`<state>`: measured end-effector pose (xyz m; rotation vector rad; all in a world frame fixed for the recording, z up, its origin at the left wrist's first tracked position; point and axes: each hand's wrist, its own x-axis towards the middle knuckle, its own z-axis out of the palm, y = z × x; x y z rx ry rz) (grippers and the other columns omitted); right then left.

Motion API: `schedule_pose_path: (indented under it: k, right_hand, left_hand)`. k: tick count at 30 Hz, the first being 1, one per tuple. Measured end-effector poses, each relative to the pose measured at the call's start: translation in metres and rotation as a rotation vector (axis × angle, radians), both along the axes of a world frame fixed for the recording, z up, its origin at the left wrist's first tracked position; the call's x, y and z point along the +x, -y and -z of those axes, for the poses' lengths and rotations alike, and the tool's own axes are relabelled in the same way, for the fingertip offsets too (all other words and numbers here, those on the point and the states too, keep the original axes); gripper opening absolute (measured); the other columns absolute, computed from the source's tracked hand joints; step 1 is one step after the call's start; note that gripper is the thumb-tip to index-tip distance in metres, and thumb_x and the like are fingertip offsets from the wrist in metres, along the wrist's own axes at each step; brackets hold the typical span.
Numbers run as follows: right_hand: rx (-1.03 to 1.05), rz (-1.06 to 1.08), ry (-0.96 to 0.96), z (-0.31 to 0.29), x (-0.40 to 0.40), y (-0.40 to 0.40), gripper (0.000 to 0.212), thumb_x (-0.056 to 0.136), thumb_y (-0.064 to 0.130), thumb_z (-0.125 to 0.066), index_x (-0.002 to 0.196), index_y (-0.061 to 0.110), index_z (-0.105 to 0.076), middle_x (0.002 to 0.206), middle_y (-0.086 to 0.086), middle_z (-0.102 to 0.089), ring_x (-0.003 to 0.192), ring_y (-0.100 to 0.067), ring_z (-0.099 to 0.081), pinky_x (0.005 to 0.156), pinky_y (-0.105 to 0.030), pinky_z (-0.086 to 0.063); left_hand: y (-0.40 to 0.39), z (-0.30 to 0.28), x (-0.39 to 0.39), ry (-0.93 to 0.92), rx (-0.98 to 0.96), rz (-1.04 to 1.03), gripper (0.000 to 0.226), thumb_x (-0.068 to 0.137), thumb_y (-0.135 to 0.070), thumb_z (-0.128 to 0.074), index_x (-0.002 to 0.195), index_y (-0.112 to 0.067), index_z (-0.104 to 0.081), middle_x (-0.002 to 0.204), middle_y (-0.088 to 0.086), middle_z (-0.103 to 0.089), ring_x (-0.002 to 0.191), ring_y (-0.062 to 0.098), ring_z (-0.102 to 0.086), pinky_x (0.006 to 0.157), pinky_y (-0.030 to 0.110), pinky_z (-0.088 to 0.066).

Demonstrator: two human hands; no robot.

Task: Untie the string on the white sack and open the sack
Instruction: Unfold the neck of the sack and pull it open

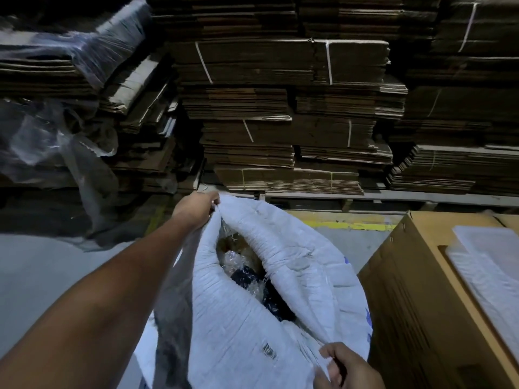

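The white woven sack (303, 265) stands on the floor in front of me with its mouth pulled apart. Through the gap I see clear plastic wrapping and dark items (252, 279) inside. My left hand (198, 204) reaches forward and grips the far end of the sack's rim. My right hand (341, 366) grips the near end of the rim at the bottom of the view. No string is visible on the sack.
A large brown cardboard box (415, 304) stands right beside the sack, with white sheets (488, 265) on top. Stacks of flattened cardboard (280, 113) on pallets fill the background. Clear plastic film (56, 141) hangs at the left. Yellow floor line (348, 226) beyond the sack.
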<state>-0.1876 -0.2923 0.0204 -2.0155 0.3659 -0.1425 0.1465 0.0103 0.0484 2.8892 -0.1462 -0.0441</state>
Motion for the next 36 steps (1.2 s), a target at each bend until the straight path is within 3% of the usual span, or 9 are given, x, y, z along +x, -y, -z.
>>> schedule_pose_path:
  k: [3,7,10,13,16,20,23,28,36]
  right_hand:
    - [-0.373,-0.069,-0.019,0.004,0.012,0.018,0.007,0.071,0.05,-0.078,0.073,0.048,-0.071,0.066,0.009,-0.062,0.067,-0.009,-0.064,0.074,-0.009,-0.046]
    - [-0.426,-0.179,0.334,-0.026,0.085,0.018,0.025,0.085,0.05,-0.068,0.106,0.04,-0.076,0.099,0.012,-0.063,0.098,-0.015,-0.059,0.086,-0.021,-0.041]
    - [-0.486,-0.415,0.17,-0.038,0.145,0.016,0.05,0.086,0.054,-0.071,0.135,0.045,-0.064,0.137,0.003,-0.053,0.132,-0.022,-0.048,0.109,-0.034,-0.042]
    - [-0.689,-0.577,-0.133,-0.033,0.195,0.001,0.085,0.081,0.064,-0.076,0.155,0.05,-0.037,0.166,-0.01,-0.021,0.151,-0.035,-0.029,0.118,-0.049,-0.041]
    - [-0.843,-0.656,-0.281,-0.014,0.215,-0.007,0.078,0.077,0.048,-0.083,0.144,0.041,-0.043,0.154,-0.017,-0.029,0.131,-0.043,-0.053,0.104,-0.049,-0.055]
    - [-0.819,-0.602,-0.282,0.002,0.216,0.003,0.037,0.084,0.008,-0.067,0.116,0.017,-0.053,0.12,-0.008,-0.044,0.085,-0.034,-0.062,0.062,-0.033,-0.052]
    - [-0.833,-0.544,-0.233,-0.004,0.215,0.026,0.034,0.078,0.001,-0.065,0.108,0.014,-0.057,0.123,-0.009,-0.044,0.09,-0.035,-0.065,0.074,-0.034,-0.054]
    - [-0.752,-0.449,-0.233,-0.025,0.216,0.069,0.072,0.08,0.007,-0.076,0.148,0.016,-0.054,0.137,-0.008,-0.048,0.107,-0.028,-0.063,0.094,-0.034,-0.057]
    - [-0.549,-0.389,-0.077,-0.026,0.201,0.052,0.068,0.087,0.022,-0.078,0.151,0.022,-0.054,0.128,-0.003,-0.044,0.097,-0.012,-0.056,0.085,-0.012,-0.045]
  left_hand:
    - [-0.007,-0.005,-0.018,0.111,-0.03,-0.009,0.046,0.09,-0.016,-0.066,0.133,-0.029,-0.056,0.125,0.011,-0.07,0.108,0.035,-0.068,0.082,0.04,-0.054]
    - [-0.026,-0.018,-0.074,0.26,-0.228,0.078,0.048,0.095,-0.026,-0.069,0.14,-0.034,-0.054,0.129,0.002,-0.062,0.101,0.021,-0.069,0.088,0.04,-0.056]
    - [-0.043,-0.027,-0.12,0.009,-0.195,0.293,0.058,0.094,-0.046,-0.071,0.146,-0.052,-0.046,0.141,-0.007,-0.044,0.106,0.01,-0.063,0.095,0.038,-0.056]
    - [-0.049,-0.022,-0.144,-0.116,-0.005,0.303,0.063,0.086,-0.056,-0.076,0.144,-0.057,-0.05,0.156,0.0,-0.027,0.136,0.023,-0.041,0.113,0.041,-0.044]
    - [-0.049,-0.012,-0.147,-0.228,0.184,0.177,0.058,0.083,-0.053,-0.079,0.137,-0.057,-0.057,0.165,0.005,-0.009,0.148,0.034,-0.023,0.119,0.045,-0.038]
    - [-0.047,-0.002,-0.141,-0.346,0.201,0.138,0.055,0.09,-0.033,-0.075,0.143,-0.043,-0.06,0.13,0.002,-0.04,0.128,0.027,-0.056,0.098,0.028,-0.047]
    - [-0.051,-0.002,-0.146,-0.254,0.155,0.099,0.052,0.091,-0.023,-0.066,0.141,-0.037,-0.061,0.107,-0.002,-0.043,0.11,0.026,-0.064,0.078,0.029,-0.044]
    - [-0.079,-0.001,-0.156,-0.089,0.039,0.019,0.054,0.082,-0.01,-0.065,0.131,-0.033,-0.069,0.108,-0.006,-0.048,0.1,0.023,-0.067,0.072,0.029,-0.046]
    - [-0.065,-0.023,-0.149,0.064,-0.224,0.118,0.044,0.08,-0.044,-0.06,0.122,-0.04,-0.073,0.133,-0.006,-0.055,0.122,0.019,-0.058,0.101,0.039,-0.052]
